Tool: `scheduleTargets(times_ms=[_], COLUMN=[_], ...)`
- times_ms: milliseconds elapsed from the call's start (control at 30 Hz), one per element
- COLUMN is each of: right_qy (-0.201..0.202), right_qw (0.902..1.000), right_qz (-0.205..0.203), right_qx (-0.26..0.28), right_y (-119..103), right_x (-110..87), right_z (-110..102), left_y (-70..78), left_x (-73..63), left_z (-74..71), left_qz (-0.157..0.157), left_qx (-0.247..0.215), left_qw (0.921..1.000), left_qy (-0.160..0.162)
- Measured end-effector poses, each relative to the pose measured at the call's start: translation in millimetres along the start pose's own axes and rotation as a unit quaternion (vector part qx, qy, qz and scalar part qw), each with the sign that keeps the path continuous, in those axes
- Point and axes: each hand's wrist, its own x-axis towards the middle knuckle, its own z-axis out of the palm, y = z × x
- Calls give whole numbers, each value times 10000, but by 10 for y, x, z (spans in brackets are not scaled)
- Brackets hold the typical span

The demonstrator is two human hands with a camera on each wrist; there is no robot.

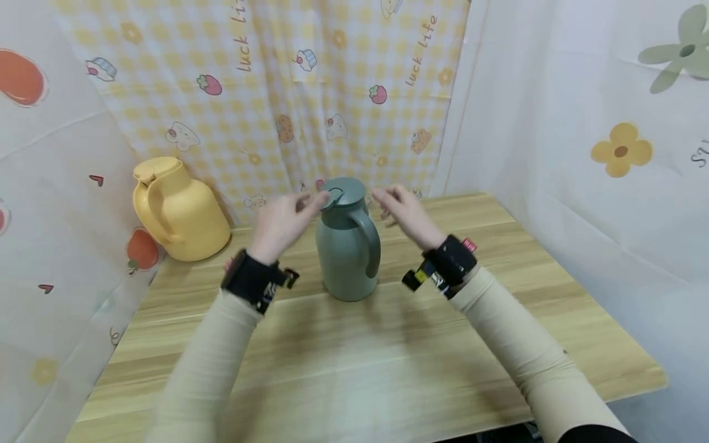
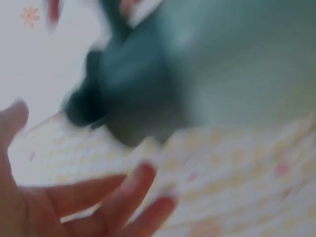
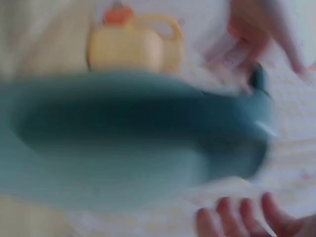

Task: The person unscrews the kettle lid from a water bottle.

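Green jug upright between two empty hands.
The green jug [image 1: 343,258] stands on the wood-grain surface [image 1: 349,369], lid [image 1: 353,186] on, its curved handle [image 1: 372,246] turned toward the person and slightly right. Beside the lid, the left hand [image 1: 281,223] is spread fairly wide, thumb apart from the fingers, holding nothing; across from it, the right hand [image 1: 408,214] has its fingers loosely bent, also holding nothing. Black bands circle both wrists above pale sleeves. A yellow jug [image 1: 194,218] stands farther left, near a yellow-checked curtain [image 1: 332,67].
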Motion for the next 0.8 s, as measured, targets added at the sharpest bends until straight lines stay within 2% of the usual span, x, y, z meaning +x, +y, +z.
scheduleTargets(times_ms=[67, 100, 133, 200, 267, 333, 467, 533, 600, 700, 767, 800], right_qy=[-195, -353, -544, -959, -1280, -1435, -1314, -1154, -972, -688, -553, -472], right_qw=[9958, 9890, 9791, 9515, 9261, 9084, 8936, 8809, 8656, 8405, 8335, 8312], right_qz=[54, 93, 116, 69, -4, -35, -54, -103, -185, -177, -160, -184], right_qx=[-896, -1430, -1956, -2921, -3550, -3927, -4291, -4590, -4908, -5371, -5495, -5537], right_y=[-191, -295, -390, -562, -693, -781, -857, -873, -876, -870, -872, -873], right_x=[88, 129, 175, 262, 346, 408, 456, 451, 439, 419, 403, 397], right_z=[-129, -165, -180, -161, -88, 9, 229, 346, 461, 592, 650, 678], left_y=[-25, -17, 0, 58, 118, 167, 217, 229, 231, 212, 184, 173], left_x=[-137, -190, -230, -280, -289, -279, -278, -293, -311, -319, -313, -305], left_z=[233, 356, 475, 674, 819, 919, 1051, 1097, 1131, 1152, 1152, 1143], left_qz=[-89, -92, -90, -36, 11, -16, -157, -187, -118, 174, 339, 325], left_qx=[-225, -356, -492, -813, -1135, -1349, -1439, -1381, -1312, -1133, -999, -940], left_qw=[9996, 9992, 9985, 9956, 9906, 9863, 9843, 9841, 9831, 9801, 9776, 9772], left_qy=[111, 144, 229, 461, 762, 953, 1013, 1097, 1272, 1621, 1822, 1875])
